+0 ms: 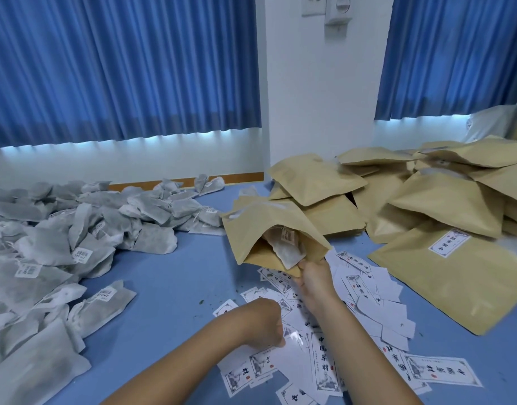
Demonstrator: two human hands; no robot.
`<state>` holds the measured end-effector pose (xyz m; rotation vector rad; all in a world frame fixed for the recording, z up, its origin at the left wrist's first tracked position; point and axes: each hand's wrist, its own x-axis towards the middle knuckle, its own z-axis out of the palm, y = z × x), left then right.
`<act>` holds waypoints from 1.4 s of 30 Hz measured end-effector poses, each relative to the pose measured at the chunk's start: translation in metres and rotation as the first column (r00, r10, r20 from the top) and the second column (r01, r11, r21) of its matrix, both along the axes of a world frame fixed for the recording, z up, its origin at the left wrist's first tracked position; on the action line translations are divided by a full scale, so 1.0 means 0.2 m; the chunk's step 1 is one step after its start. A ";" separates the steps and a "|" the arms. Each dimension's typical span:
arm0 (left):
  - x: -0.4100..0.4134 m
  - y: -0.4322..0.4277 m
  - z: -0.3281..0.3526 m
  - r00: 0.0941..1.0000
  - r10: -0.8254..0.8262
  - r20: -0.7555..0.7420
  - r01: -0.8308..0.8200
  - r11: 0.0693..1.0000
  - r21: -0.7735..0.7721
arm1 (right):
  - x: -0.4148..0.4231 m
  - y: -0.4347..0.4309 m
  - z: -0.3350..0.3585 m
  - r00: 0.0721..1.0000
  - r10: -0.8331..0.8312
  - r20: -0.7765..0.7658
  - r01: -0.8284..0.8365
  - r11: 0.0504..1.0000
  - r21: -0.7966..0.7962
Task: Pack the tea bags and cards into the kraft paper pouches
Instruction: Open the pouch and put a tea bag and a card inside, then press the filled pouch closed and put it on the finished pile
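Your right hand (311,277) grips the open pouch (269,232) at its lower edge, with a tea bag (286,252) showing in its mouth. Your left hand (264,320) curls its fingers down onto the loose cards (324,363) on the blue table (175,276); whether it pinches one cannot be told. A heap of tea bags (76,229) lies to the left, and a pile of pouches (426,200) to the right.

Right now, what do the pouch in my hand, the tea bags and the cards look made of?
Pouch: matte tan kraft paper, judging by its dull, creased surface.
Tea bags: thin grey-white filter fabric, probably non-woven; contents show dimly through.
Cards: white printed paper; one glints, maybe coated.
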<state>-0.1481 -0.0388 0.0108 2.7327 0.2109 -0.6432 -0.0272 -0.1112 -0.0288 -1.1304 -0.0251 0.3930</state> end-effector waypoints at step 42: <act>0.66 0.21 0.19 0.792 0.324 0.517 -0.515 0.810 0.281 | -0.13 0.00 0.13 0.987 0.136 0.091 -0.113 0.968 -0.223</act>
